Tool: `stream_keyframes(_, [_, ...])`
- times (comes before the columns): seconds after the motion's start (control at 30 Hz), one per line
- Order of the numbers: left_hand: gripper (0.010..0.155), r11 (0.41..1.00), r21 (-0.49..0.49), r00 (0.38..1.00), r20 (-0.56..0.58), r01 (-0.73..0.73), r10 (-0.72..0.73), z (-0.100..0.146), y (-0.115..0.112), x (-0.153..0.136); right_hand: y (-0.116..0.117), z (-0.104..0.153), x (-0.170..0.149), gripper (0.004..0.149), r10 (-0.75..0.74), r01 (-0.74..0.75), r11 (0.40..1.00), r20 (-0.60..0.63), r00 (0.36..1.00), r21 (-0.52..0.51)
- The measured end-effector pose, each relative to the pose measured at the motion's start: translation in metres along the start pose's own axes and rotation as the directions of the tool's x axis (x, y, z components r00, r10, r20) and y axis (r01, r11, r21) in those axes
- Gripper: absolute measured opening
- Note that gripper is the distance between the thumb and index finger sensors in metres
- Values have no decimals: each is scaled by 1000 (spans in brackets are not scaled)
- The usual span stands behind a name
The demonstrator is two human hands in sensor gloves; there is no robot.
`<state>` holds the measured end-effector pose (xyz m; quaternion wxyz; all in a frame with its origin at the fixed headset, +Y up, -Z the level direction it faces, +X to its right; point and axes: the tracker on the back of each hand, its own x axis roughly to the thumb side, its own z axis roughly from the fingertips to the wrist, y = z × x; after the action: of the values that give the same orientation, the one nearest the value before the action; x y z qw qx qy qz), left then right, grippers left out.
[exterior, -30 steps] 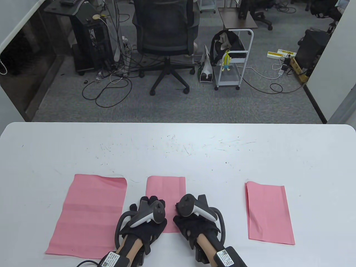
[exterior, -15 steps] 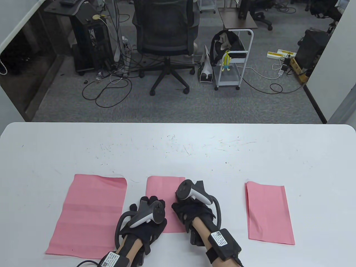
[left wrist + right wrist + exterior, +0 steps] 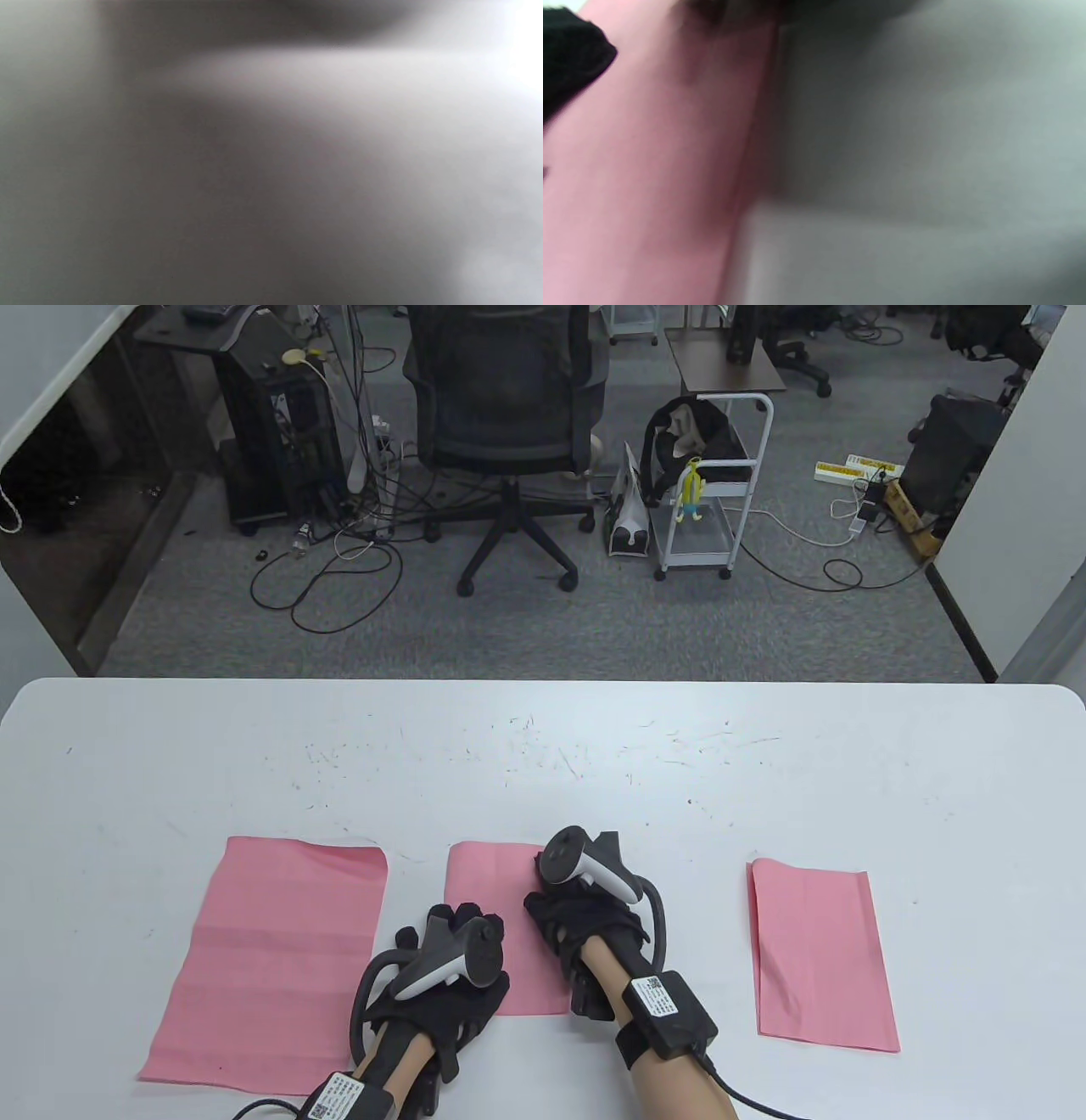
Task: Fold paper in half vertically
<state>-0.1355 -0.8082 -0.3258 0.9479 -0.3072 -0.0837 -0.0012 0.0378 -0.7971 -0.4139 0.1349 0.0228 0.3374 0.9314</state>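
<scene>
the middle paper [image 3: 496, 899] is narrow and looks folded in half already, so the step in hand seems to be pressing the fold flat. it lies near the front edge of the table [image 3: 543, 746], between two other pink sheets. the left hand [image 3: 445, 976] rests on the near left corner of the middle paper and seems to hold it down. the right hand [image 3: 585, 920] lies over the right edge of the middle paper, near its far end. its fingers are hidden, so i cannot tell if they press flat or pinch. the two hands are apart.

next, i think the right hand should rub along that right edge to make it sharp.

the wide sheet [image 3: 271, 959] lies to the left of the middle paper and the folded sheet [image 3: 819, 959] well to its right. past the middle paper the table is bare white, so there is room to slide.
</scene>
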Motion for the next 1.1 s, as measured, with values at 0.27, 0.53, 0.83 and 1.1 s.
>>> stream_keyframes(0.27, [76,1000,0,1000,-2,3,-3,0,0,0,-9,20,-6,65,-55,69,990,110,992,-124])
stream_keyframes(0.53, [75,1000,-5,1000,-2,3,-3,0,0,0,-4,77,5,60,136,-104,978,174,975,-184])
stream_keyframes(0.83, [75,1000,-7,1000,-2,3,-3,0,0,0,30,72,12,57,239,-227,968,113,964,-110])
stream_keyframes(1.1, [75,1000,-8,1000,-2,3,-3,0,0,0,28,71,11,56,198,-186,977,123,972,-106])
